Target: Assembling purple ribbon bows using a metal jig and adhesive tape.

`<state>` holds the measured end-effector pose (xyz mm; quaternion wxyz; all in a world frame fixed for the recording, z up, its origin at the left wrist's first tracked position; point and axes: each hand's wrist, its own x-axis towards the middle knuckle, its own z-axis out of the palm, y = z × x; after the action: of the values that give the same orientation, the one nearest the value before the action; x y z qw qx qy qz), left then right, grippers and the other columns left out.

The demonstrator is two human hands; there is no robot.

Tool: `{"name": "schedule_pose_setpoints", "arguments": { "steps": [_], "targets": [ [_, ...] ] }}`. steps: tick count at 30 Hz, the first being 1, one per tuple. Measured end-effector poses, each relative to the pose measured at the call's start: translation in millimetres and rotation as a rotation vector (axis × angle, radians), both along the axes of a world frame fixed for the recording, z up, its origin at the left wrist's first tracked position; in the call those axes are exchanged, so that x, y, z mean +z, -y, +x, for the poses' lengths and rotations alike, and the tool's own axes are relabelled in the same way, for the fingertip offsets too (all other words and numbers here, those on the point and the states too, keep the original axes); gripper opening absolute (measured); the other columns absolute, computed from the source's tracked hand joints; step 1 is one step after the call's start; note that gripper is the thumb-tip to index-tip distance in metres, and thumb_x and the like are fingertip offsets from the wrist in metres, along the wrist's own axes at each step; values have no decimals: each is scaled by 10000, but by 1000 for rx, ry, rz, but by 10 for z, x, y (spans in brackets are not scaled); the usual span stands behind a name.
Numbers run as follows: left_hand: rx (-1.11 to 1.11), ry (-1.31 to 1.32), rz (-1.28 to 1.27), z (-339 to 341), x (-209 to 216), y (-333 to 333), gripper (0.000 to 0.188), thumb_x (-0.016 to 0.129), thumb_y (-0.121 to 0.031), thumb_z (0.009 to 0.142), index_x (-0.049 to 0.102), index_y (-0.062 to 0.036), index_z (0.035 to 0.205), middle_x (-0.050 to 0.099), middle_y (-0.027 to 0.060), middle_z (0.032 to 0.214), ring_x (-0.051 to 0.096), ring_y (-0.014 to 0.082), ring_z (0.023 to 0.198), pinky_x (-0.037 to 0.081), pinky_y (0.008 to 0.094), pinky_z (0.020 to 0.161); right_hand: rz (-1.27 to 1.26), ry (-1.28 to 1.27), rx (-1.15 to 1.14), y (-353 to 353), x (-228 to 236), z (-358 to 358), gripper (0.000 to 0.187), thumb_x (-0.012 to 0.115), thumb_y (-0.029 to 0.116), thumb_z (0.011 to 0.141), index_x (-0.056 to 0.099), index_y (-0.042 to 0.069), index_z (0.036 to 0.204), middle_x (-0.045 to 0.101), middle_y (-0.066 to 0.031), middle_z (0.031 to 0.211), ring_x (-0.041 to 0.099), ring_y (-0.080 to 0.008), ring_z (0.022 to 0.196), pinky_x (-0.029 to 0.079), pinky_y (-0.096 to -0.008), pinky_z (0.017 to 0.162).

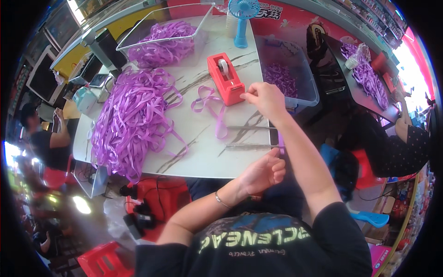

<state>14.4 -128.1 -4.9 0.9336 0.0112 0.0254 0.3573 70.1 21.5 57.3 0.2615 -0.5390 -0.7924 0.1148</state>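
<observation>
My right hand point(267, 101) is at the front end of a red tape dispenser point(224, 78), thumb and forefinger pinched beside its cutting edge. Whatever lies between those fingertips is too small to make out. Lower down, by the table's edge, my left hand point(265, 174) has its fingers curled. Its fingertips are close to a narrow purple strip point(281, 141) at the ends of two thin metal rods point(251, 146); any hold on it is hidden. A looped purple ribbon point(220, 124) lies on the table between the dispenser and the rods.
A big heap of purple ribbons point(134, 115) covers the table's left side. Behind it stands a clear bin point(203, 32) of ribbons, and a blue fan point(241, 27). Another plastic bin point(307, 87) sits right of the table. People sit at both sides; red stools point(104, 261) stand below.
</observation>
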Motion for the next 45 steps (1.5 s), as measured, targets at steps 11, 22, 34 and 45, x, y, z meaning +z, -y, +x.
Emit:
{"name": "schedule_pose_setpoints", "arguments": {
  "steps": [11, 22, 34, 45],
  "targets": [
    [-9, -32, 10, -21, 57, -22, 252, 415, -109, 851, 322, -209, 1062, 347, -11, 654, 390, 128, 622, 348, 244, 599, -778, -53, 519, 114, 33, 922, 211, 601, 246, 794, 594, 37, 769, 579, -18, 667, 516, -95, 636, 406, -260, 609],
    [0, -83, 0, -20, 66, -7, 207, 411, -112, 848, 366, -197, 1031, 346, -16, 649, 382, 123, 626, 352, 242, 609, -773, 226, 365, 345, 192, 980, 238, 606, 324, 766, 618, 86, 764, 608, -43, 659, 586, -157, 649, 416, -302, 601],
    [-6, -87, -4, -25, 79, -20, 175, 414, -102, 840, 426, -189, 990, 343, -29, 635, 369, 110, 616, 341, 238, 599, -363, 451, 221, 476, 87, 971, 276, 650, 397, 692, 651, 121, 693, 606, -53, 598, 605, -227, 618, 451, -350, 563],
    [-18, -27, 36, -15, 79, -26, 151, 407, -104, 851, 443, -179, 978, 334, -32, 630, 358, 110, 617, 339, 241, 611, -836, -1074, 98, 421, -1069, 1426, 183, 515, 252, 875, 546, 72, 865, 447, 64, 638, 445, -47, 560, 353, -193, 503]
  ]
}}
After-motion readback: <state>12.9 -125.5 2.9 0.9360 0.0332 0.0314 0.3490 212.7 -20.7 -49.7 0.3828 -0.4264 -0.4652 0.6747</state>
